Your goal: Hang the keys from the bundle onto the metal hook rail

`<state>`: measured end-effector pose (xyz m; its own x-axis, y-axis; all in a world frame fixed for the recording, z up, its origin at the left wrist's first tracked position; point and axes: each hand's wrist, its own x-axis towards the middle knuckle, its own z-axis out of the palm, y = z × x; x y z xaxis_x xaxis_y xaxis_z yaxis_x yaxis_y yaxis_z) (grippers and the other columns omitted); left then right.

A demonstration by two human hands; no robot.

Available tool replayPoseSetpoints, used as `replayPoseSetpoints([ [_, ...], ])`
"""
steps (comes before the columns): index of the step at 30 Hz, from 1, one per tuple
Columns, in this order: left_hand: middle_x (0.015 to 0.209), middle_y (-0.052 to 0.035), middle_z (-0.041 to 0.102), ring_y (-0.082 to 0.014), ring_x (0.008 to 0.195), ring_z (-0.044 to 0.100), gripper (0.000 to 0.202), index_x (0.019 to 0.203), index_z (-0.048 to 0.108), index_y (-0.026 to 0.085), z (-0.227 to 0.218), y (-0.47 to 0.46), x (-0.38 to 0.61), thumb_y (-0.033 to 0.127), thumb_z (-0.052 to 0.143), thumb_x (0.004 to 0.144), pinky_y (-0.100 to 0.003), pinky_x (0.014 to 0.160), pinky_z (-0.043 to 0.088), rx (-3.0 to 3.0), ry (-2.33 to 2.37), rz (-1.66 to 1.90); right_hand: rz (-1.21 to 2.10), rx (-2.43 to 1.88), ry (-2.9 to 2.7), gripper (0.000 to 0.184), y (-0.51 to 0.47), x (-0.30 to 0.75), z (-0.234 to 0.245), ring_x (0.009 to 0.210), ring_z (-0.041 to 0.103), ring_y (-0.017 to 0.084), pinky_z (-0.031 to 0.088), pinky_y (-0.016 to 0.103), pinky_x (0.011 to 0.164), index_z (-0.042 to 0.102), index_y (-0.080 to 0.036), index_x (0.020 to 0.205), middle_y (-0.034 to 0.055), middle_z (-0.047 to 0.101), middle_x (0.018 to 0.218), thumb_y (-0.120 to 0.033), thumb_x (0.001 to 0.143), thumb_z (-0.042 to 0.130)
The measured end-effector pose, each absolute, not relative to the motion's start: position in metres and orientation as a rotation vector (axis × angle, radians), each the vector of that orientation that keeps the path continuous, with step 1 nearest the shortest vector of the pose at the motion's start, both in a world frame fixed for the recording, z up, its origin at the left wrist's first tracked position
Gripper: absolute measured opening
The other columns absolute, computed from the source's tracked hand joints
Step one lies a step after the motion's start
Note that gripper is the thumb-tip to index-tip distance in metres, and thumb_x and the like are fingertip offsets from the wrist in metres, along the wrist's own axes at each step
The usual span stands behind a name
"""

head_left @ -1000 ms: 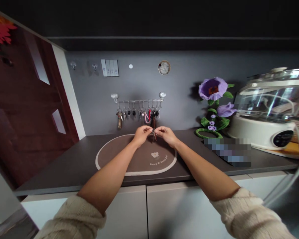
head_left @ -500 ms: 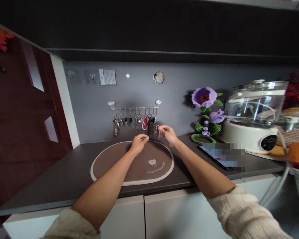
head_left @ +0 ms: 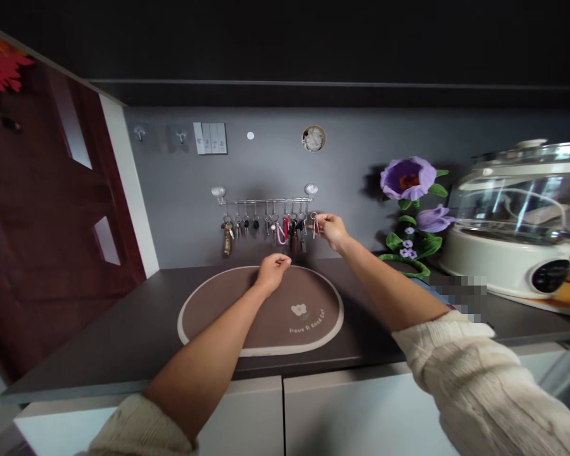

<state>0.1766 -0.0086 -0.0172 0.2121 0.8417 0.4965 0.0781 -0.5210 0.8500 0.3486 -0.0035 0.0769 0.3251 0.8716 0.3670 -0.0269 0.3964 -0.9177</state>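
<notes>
small metal key ring (head_left: 315, 225), pinched, held up

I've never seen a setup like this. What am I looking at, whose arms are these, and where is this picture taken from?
There is no machine here. These are a person's own bare arms, seen through a single camera worn on their head, so the view looks forward and down, much as their eyes would.

The right hand is raised and pinches a small metal ring beside a metal rail on the wall, where many keys hang. The left hand is curled closed above the mat, with nothing visible in it.

On the dark grey counter lie an oval brown placemat and, to the right, a purple artificial flower and a glass-lidded cooker.
</notes>
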Motion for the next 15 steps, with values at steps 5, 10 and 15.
replayPoseSetpoints([
  [5,0.057,-0.0002,0.054,-0.0087,0.052,0.045,0.016,0.07,0.059,0.013,-0.019,-0.007,0.178,0.027,0.053,0.066,-0.022,0.053,0.036,1.795,0.868,1.354,0.691,-1.019,-1.055,0.009,0.01,0.348,0.087,0.049,0.053,0.007,0.042,0.018,0.045,0.05,-0.013,0.067,-0.0004,0.051,0.055,-0.011,0.074,0.045],
  [10,0.058,0.0001,0.053,-0.0084,0.053,0.045,0.015,0.07,0.059,0.013,-0.019,-0.006,0.178,0.026,0.053,0.065,-0.021,0.054,0.036,1.77,0.869,1.364,0.663,-1.062,-1.018,0.009,0.019,0.344,0.093,0.047,0.051,0.006,0.041,0.017,0.044,0.051,-0.013,0.067,-0.0004,0.052,0.053,-0.011,0.073,0.045],
  [15,0.054,0.001,0.052,-0.0078,0.05,0.043,0.012,0.069,0.059,0.013,-0.015,-0.01,0.178,0.024,0.054,0.065,-0.021,0.052,0.035,1.722,0.893,1.356,0.651,-1.098,-0.997,0.01,0.024,0.343,0.092,0.044,0.049,0.005,0.04,0.016,0.041,0.051,-0.012,0.066,-0.0003,0.051,0.052,-0.009,0.073,0.044],
])
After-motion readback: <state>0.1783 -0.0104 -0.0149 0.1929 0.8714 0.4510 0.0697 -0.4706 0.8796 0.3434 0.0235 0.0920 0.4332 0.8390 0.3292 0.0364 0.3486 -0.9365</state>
